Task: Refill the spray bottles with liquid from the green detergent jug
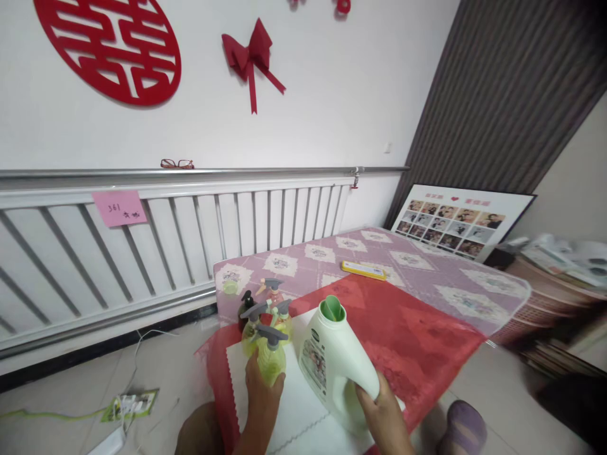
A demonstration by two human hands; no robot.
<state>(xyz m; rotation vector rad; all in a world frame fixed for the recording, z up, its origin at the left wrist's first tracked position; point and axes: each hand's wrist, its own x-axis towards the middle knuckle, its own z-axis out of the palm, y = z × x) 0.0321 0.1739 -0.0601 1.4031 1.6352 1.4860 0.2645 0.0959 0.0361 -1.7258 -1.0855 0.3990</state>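
My left hand is wrapped round a yellow-green spray bottle with a grey trigger head. Behind it stand several more spray bottles, among them a dark one and a pinkish one. In my right hand is the handle of a large pale-green jug; its green-lined mouth shows no cap. The jug is over the white cloth, right of the spray bottles. A small pale-green cap lies at the table's left corner.
A red sheer cloth covers part of the table with its purple patterned cover. On it lies a yellow-edged box. A white radiator runs behind; a photo board leans at right. Cables lie on the floor.
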